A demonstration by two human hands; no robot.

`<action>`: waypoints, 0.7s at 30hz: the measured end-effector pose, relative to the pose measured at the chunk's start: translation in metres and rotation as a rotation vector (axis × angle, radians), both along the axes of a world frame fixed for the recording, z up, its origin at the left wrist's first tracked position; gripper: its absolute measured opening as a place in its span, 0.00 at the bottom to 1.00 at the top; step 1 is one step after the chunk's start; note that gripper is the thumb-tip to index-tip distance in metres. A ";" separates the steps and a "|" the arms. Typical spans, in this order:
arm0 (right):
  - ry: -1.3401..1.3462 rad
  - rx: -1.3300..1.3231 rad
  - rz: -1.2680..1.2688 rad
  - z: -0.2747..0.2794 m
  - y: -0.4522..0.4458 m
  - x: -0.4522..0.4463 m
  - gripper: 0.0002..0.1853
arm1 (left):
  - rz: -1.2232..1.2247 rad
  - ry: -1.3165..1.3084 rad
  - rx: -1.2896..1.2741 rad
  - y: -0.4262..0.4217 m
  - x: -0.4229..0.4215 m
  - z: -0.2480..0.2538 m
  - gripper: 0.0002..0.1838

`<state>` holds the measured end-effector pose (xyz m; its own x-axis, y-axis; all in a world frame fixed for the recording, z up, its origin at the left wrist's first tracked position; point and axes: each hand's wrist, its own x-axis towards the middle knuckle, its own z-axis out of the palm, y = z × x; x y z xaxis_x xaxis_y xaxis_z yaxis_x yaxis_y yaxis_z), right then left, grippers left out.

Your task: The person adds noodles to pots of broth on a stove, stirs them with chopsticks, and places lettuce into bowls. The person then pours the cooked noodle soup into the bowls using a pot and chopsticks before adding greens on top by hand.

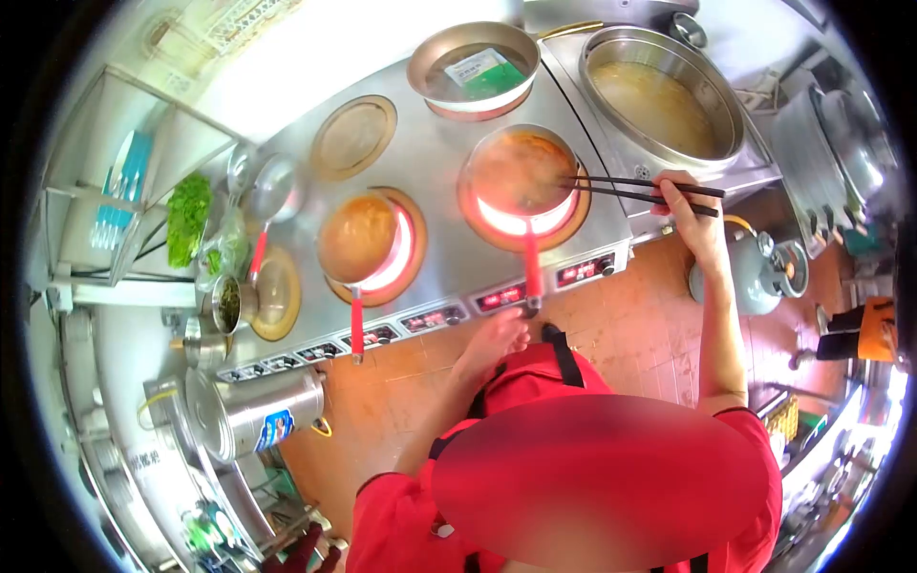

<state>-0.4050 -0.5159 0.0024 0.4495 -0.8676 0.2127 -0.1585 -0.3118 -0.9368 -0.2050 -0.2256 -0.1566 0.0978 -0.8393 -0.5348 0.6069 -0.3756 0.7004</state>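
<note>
the right hand (680, 205) grips the long chopsticks (621, 180) toward their rear ends; their tips lie at nine o'clock from that grip, at the three o'clock edge of a soup-filled pan (525, 128). its red handle (533, 263) points to six o'clock, the left hand (501, 334) near its end; i cannot tell whether it grasps it. a second pan (386, 256) sits at eight o'clock, a large pot (712, 94) at two.

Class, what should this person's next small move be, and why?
Probably a gentle stir: the right hand holds chopsticks with their tips at a pan of orange food, and the burner beneath glows brightly, so the food might catch.
</note>
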 end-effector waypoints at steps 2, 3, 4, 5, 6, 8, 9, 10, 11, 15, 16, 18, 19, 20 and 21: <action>-0.072 -0.047 0.038 -0.011 -0.020 0.006 0.08 | -0.009 -0.018 -0.019 -0.020 -0.006 0.015 0.20; -0.070 -0.038 0.040 -0.009 -0.024 0.011 0.08 | -0.020 -0.027 -0.030 -0.025 -0.009 0.019 0.20; -0.067 -0.067 0.046 -0.011 -0.028 0.018 0.08 | 0.007 -0.015 -0.020 -0.027 -0.011 0.019 0.20; -0.074 -0.108 0.072 -0.012 -0.030 0.024 0.08 | 0.033 -0.001 -0.010 -0.027 -0.013 0.016 0.20; -0.082 -0.151 0.096 -0.012 -0.032 0.031 0.08 | 0.057 0.011 -0.002 -0.027 -0.014 0.014 0.21; -0.012 -0.094 0.064 -0.014 -0.031 0.046 0.08 | 0.061 0.046 -0.007 -0.025 -0.014 0.005 0.20; -0.014 -0.112 0.070 -0.017 -0.029 0.055 0.08 | 0.064 0.068 -0.013 -0.025 -0.015 0.003 0.20; -0.012 -0.133 0.077 -0.014 -0.026 0.063 0.07 | 0.058 0.052 -0.017 -0.026 -0.017 0.006 0.19; 0.007 -0.111 0.111 -0.008 -0.020 0.068 0.07 | 0.054 0.039 -0.019 -0.025 -0.019 0.011 0.19; 0.049 -0.157 0.246 0.010 0.005 0.075 0.07 | 0.060 0.005 -0.037 -0.014 -0.014 0.013 0.19; 0.055 -0.205 0.278 0.011 0.008 0.073 0.07 | 0.067 0.001 -0.021 -0.011 -0.012 0.015 0.19; 0.046 -0.111 0.342 0.013 0.011 0.062 0.08 | 0.080 -0.003 0.005 -0.007 -0.006 0.018 0.19; 0.002 -0.024 0.355 0.014 0.014 0.056 0.08 | 0.073 -0.006 -0.016 -0.003 -0.004 0.013 0.19; -0.043 0.065 0.368 0.014 0.017 0.049 0.08 | 0.068 -0.009 -0.036 0.003 -0.002 0.006 0.19; -0.091 0.163 0.372 0.021 0.022 0.042 0.09 | 0.062 -0.012 -0.052 0.008 -0.001 0.001 0.19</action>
<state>-0.3628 -0.4943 0.0235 0.7242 -0.6753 0.1395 0.0228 -0.1787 -0.9836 -0.2062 -0.2177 -0.1555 0.1563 -0.8582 -0.4890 0.6196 -0.3003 0.7252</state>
